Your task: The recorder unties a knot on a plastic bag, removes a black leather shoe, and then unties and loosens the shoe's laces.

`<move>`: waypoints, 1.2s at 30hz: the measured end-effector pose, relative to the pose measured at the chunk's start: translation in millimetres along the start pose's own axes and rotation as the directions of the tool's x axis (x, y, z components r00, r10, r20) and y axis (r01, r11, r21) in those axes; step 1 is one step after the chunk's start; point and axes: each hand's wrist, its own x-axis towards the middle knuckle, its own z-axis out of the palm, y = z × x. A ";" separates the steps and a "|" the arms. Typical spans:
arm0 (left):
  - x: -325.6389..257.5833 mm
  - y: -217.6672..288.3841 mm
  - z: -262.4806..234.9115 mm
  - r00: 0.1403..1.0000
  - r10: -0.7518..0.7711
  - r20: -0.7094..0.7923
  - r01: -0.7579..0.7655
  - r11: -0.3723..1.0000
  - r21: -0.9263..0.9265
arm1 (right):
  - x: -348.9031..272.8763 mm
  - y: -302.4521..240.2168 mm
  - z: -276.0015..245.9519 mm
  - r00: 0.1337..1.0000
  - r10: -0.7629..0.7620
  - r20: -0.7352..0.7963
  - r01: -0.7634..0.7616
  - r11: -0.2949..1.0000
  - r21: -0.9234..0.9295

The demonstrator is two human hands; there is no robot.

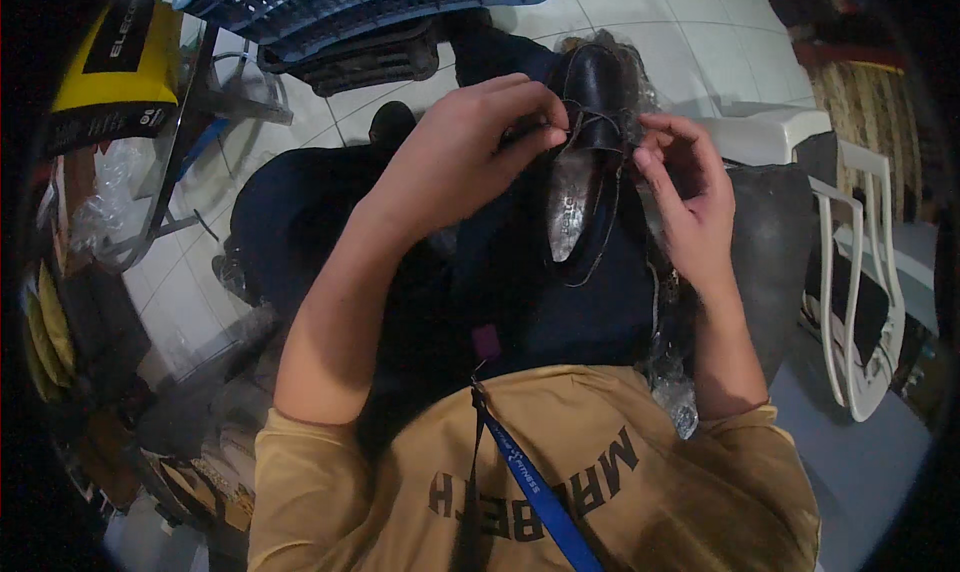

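Note:
A dark leather shoe with a pale printed insole rests on my lap, its toe pointing away from me. A thin cord crosses over its upper, and a loop of cord hangs past the heel. To the shoe's left, my left hand is closed in a pinch on the cord. My right hand is on the other side, thumb and forefinger pinched at the shoe's right edge. What lies between those right fingertips is too small to make out.
Beyond my knees stand a blue plastic basket and a black crate. A yellow and black bag hangs at the left by a metal frame. A white plastic chair is at the right. Clear plastic wrap lies beside me.

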 end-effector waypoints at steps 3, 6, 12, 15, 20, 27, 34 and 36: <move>1.2 3.2 -1.0 1.000 0.016 -0.002 -0.016 0.999 0.034 | 1.5 0.1 -6.6 0.997 -0.002 0.071 0.009 0.994 -0.111; 0.5 1.5 -0.9 0.999 0.040 -0.016 -0.039 0.998 0.055 | 5.6 -8.0 -8.0 0.986 -0.136 0.101 0.162 0.933 -0.320; -0.6 -0.2 0.3 0.994 0.093 -0.055 -0.082 0.980 0.184 | 11.8 3.0 -11.6 0.871 -0.482 0.098 0.463 0.736 -0.493; 0.4 -1.8 1.6 0.989 0.134 -0.060 -0.119 0.971 0.206 | 13.5 4.5 -11.4 0.835 -0.540 0.101 0.508 0.690 -0.515; -0.1 1.4 0.9 0.992 0.113 -0.047 -0.098 0.964 0.248 | 15.8 2.6 -11.1 0.834 -0.538 0.124 0.524 0.699 -0.487; -1.4 -1.3 0.7 0.999 0.046 -0.023 -0.040 0.980 0.197 | 16.3 0.5 -12.4 0.892 -0.430 0.139 0.444 0.777 -0.447; 0.6 2.5 -10.0 0.996 0.064 -0.054 -0.059 0.995 0.081 | 14.3 0.6 -16.8 0.890 -0.443 0.103 0.438 0.774 -0.456; 2.4 13.4 -17.0 0.999 0.018 -0.038 -0.016 0.999 0.041 | 14.3 -0.2 -17.8 0.910 -0.403 0.098 0.403 0.803 -0.439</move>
